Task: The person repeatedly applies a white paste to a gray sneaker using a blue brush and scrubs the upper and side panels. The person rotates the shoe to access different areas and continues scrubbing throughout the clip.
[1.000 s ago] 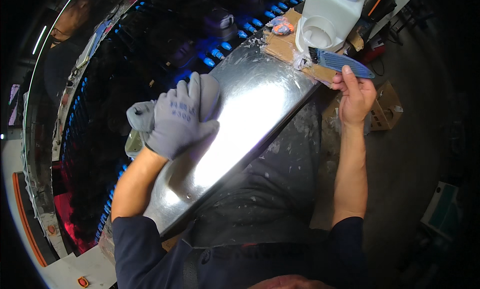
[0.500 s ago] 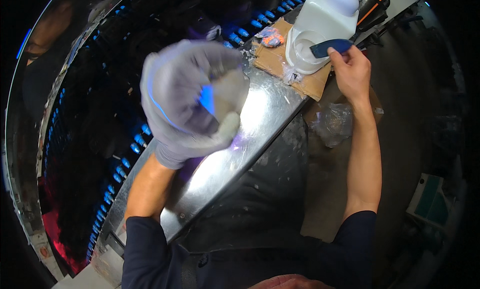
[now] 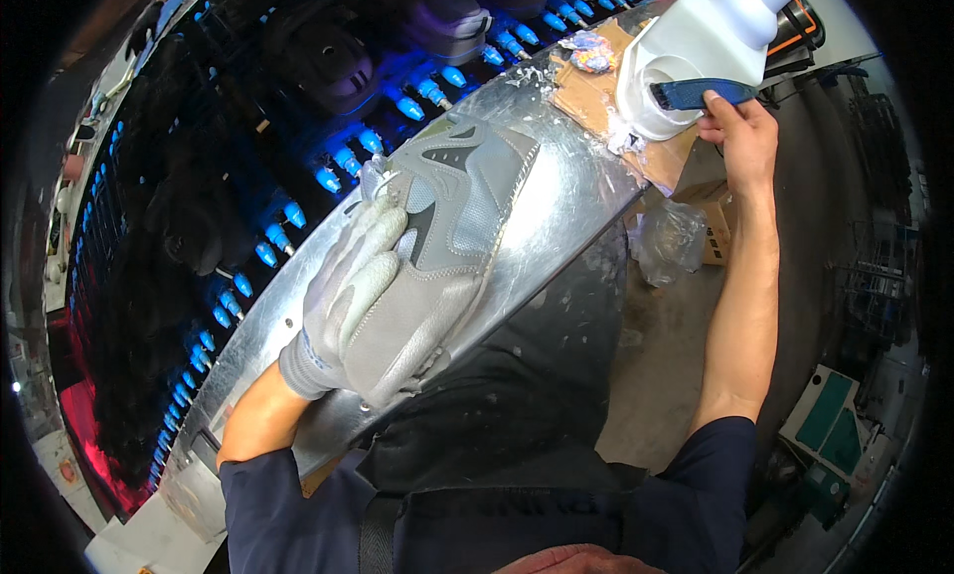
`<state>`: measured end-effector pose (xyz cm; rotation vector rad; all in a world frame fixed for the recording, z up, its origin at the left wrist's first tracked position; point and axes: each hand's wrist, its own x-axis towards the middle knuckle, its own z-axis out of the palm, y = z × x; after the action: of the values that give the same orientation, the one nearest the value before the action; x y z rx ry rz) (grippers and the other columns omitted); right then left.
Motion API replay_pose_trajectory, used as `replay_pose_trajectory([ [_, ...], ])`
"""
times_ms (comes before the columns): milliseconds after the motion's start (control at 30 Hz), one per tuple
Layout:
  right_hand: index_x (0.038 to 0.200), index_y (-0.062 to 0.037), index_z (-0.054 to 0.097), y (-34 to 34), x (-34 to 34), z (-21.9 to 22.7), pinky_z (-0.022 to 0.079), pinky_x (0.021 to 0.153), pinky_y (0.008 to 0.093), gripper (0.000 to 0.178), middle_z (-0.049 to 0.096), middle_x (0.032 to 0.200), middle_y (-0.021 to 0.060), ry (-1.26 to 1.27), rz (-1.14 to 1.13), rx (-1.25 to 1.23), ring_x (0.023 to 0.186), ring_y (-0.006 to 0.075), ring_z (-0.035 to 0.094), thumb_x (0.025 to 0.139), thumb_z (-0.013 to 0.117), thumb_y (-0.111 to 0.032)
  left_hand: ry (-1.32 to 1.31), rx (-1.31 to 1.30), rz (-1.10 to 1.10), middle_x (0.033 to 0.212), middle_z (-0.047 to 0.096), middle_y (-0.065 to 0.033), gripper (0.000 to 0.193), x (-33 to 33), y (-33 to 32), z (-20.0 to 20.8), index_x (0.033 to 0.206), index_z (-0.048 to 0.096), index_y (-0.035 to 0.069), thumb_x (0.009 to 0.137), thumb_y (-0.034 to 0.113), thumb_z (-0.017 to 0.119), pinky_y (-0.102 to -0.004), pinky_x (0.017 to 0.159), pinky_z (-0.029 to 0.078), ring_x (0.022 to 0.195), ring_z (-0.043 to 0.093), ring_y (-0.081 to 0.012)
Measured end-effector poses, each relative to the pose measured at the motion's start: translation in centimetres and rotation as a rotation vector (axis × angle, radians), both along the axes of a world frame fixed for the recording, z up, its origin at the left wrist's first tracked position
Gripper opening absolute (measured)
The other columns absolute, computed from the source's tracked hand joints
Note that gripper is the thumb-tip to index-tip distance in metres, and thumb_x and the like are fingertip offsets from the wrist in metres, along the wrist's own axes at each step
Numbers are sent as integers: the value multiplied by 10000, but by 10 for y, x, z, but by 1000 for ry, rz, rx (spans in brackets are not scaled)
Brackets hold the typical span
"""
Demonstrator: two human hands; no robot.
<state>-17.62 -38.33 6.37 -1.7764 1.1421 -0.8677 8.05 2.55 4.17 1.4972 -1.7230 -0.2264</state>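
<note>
My left hand [image 3: 353, 291], in a grey knitted glove, is closed around the side of a grey shoe upper [image 3: 457, 211]. The upper is held over the metal ledge, its stitched side edge toward the right. My bare right hand [image 3: 745, 142] pinches the end of a dark blue brush [image 3: 711, 94] between thumb and fingers. The brush's other end dips into the round cup at the foot of a white plastic dispenser bottle [image 3: 696, 37]. What the cup holds is hard to make out.
Under the dispenser lies stained cardboard [image 3: 586, 92], with a multicoloured lump [image 3: 588, 52] on it. Blue-tipped pegs [image 3: 429, 90] line the far side of the metal ledge [image 3: 556, 216], with dark shoes beyond. A clear plastic bag [image 3: 671, 241] hangs low on the right.
The shoe upper, blurred before, has been turned and lowered, and its side now faces up. My right hand stays at the dispenser with the brush. The view has shifted somewhat.
</note>
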Motion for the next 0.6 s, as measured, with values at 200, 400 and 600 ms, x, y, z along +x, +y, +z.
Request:
replay_pose_trajectory([
  [200, 1128, 88, 674, -10, -20, -28, 638, 704, 302, 281, 743, 926, 163, -385, -48, 346, 766, 212, 736, 975, 750, -135, 2, -72, 15, 1474, 519, -360, 807, -1, 7, -45, 1391, 492, -16, 765, 280, 907, -620, 1144, 436, 1388, 519, -561],
  [400, 1145, 65, 688, -2, -52, -37, 645, 737, 316, 208, 762, 951, 147, -795, 228, 655, 843, 219, 756, 1011, 664, -93, -231, -78, 7, 1341, 611, -362, 521, 13, 17, -44, 1098, 635, -66, 738, 238, 856, -621, 1078, 492, 1301, 578, -592],
  [600, 1030, 38, 710, 68, -34, -68, 629, 672, 298, 185, 759, 895, 145, -792, 277, 730, 746, 195, 741, 1026, 670, -142, -193, -24, -19, 1541, 474, -346, 693, 33, 31, -61, 1471, 469, 94, 880, 126, 830, -624, 1142, 454, 1368, 544, -555],
])
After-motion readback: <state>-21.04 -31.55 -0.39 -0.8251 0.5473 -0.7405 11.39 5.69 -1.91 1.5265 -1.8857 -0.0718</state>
